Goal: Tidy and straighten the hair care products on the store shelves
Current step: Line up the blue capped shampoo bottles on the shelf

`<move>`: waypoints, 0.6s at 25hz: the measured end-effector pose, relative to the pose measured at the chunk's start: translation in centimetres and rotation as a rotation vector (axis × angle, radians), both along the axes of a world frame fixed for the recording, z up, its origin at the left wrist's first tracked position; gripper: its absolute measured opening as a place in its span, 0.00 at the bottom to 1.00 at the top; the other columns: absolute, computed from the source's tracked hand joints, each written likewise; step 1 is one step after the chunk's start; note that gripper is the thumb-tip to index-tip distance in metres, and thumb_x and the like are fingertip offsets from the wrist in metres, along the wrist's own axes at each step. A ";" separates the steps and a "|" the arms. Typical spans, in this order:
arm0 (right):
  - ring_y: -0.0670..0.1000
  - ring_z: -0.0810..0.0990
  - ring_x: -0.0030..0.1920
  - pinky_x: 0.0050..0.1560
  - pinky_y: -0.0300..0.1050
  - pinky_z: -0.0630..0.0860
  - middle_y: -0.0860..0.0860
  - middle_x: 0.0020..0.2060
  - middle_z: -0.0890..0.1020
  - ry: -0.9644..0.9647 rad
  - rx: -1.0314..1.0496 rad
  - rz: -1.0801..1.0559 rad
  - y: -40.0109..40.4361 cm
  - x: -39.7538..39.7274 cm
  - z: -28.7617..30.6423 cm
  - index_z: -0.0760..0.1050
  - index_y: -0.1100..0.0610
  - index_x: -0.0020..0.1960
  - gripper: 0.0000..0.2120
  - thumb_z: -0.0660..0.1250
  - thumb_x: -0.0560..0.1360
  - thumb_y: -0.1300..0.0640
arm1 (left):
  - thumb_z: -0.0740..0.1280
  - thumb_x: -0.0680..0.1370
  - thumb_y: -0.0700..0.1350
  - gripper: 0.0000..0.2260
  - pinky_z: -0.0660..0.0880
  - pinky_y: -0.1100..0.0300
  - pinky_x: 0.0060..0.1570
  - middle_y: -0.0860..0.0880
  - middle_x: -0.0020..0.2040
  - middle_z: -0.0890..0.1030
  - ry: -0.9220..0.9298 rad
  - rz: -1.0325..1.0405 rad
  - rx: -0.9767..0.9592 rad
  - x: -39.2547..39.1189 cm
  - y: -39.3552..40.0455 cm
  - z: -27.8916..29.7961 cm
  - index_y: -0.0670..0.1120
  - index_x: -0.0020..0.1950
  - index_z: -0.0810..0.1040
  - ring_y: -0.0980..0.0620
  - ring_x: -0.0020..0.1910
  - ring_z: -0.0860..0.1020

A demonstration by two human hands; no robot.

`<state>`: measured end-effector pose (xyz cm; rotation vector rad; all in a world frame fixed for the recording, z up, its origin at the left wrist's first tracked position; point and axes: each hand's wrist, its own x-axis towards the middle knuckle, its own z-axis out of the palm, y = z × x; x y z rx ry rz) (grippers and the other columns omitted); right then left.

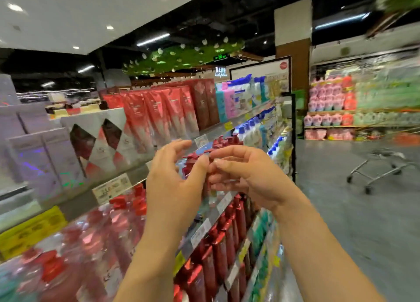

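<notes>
A: What are the hands doing?

B: Both are raised in front of the shelves (127, 176), near the centre of the view. The left hand (172, 174) has its fingers loosely curved and spread, thumb tip up against the dark red pump bottles (193, 163). The right hand (245, 174) has its fingers curled inward, fingertips meeting the left thumb. Motion blur hides the contact, so I cannot tell whether either hand actually pinches a pump top or only touches it.

A: And the products being tidied?

B: The red pump bottles sit on the middle shelf, right behind the fingers, running off toward 1 o'clock. More red bottles (225, 240) fill the shelf below, toward 5 o'clock (too blurred to count).

A: Anything countable?

B: At 11 o'clock, red pouches (159, 113) stand upright on the top shelf, roughly five across the front. To their left, two white boxes (100, 140) with red diamond patterns stand side by side, with pale lilac boxes (38, 156) at 9 o'clock. One shopping trolley (384, 163) stands in the aisle at 3 o'clock, well apart from the hands.
</notes>
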<state>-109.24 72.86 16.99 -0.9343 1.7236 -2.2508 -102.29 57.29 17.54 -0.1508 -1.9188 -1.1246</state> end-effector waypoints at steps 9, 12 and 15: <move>0.50 0.83 0.33 0.38 0.46 0.83 0.56 0.38 0.85 -0.173 -0.005 -0.342 17.5 -11.2 -4.4 0.86 0.56 0.47 0.08 0.68 0.77 0.64 | 0.68 0.71 0.58 0.13 0.78 0.54 0.53 0.57 0.55 0.81 -0.152 -0.350 0.139 -16.1 16.8 -3.0 0.58 0.54 0.78 0.62 0.55 0.78; 0.49 0.83 0.33 0.38 0.45 0.82 0.55 0.38 0.85 -0.190 0.017 -0.377 20.1 -15.9 -5.6 0.87 0.53 0.47 0.10 0.69 0.77 0.63 | 0.68 0.72 0.57 0.12 0.77 0.57 0.50 0.57 0.54 0.81 -0.171 -0.384 0.142 -21.6 19.4 -3.7 0.59 0.53 0.78 0.63 0.53 0.79; 0.49 0.83 0.33 0.39 0.46 0.82 0.55 0.37 0.85 -0.185 0.017 -0.425 22.2 -21.7 -6.2 0.87 0.53 0.46 0.09 0.69 0.77 0.63 | 0.68 0.71 0.58 0.10 0.75 0.61 0.47 0.58 0.53 0.81 -0.175 -0.413 0.157 -27.7 21.9 -4.3 0.61 0.52 0.78 0.65 0.52 0.78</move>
